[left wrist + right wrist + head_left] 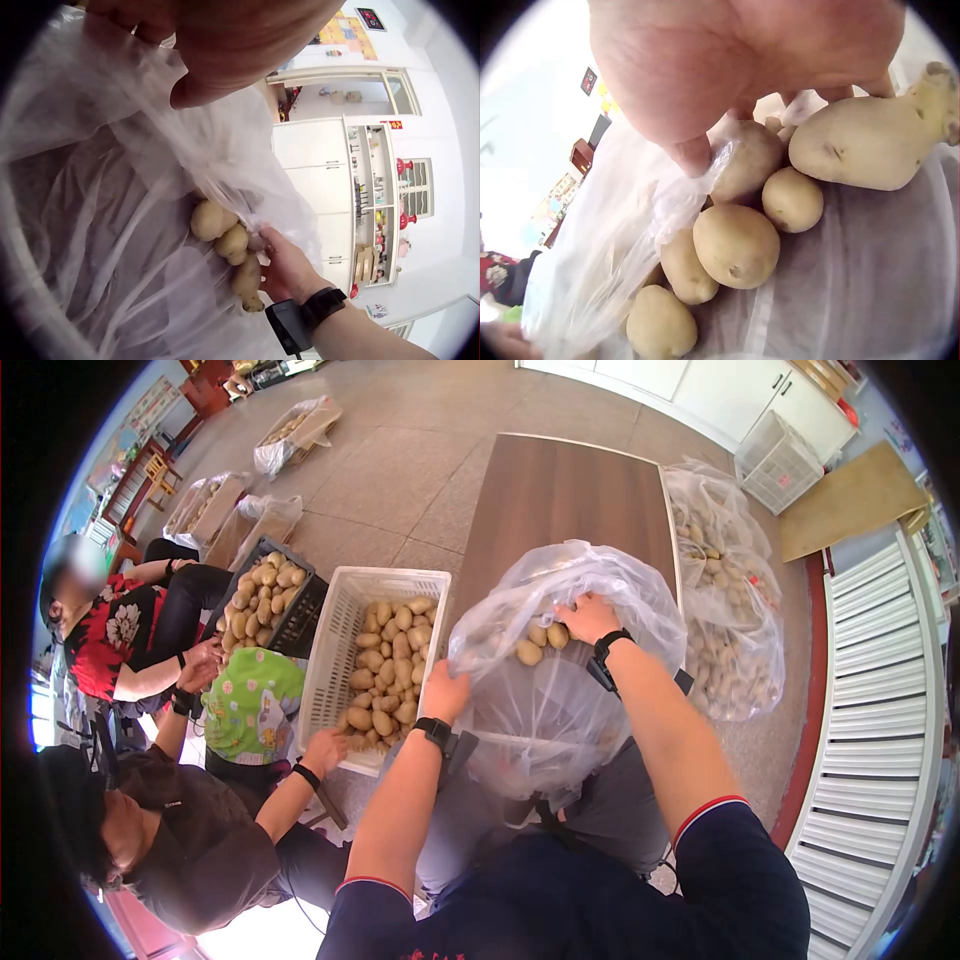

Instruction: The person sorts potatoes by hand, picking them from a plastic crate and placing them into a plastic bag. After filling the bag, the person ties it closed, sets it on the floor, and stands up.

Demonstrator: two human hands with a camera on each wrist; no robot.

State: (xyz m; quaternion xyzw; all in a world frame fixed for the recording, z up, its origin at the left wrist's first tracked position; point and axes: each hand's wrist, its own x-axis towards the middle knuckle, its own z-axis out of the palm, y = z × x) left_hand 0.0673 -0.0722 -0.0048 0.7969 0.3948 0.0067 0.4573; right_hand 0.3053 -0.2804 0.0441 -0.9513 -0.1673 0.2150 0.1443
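A clear plastic bag [545, 725] lies spread over the near end of a brown wooden table [560, 490], its mouth toward me. My left hand [445, 693] grips the bag's left edge, with a fold of film between thumb and fingers. Inside the mouth, my right hand [590, 618] reaches over several potatoes [530, 651]. Its thumb and fingers hold a potato [746, 161], with some film caught under the thumb. A long knobbly potato [862, 142] lies beside that one, partly under the fingers. Deeper contents are hidden behind the film.
To the left stands a white crate [328, 630] of potatoes, with another person's hand [325, 752] at its edge. Beyond are a black crate [310, 600] and a second person. Large bags of potatoes [730, 620] lie right of the table, near a white radiator [870, 740].
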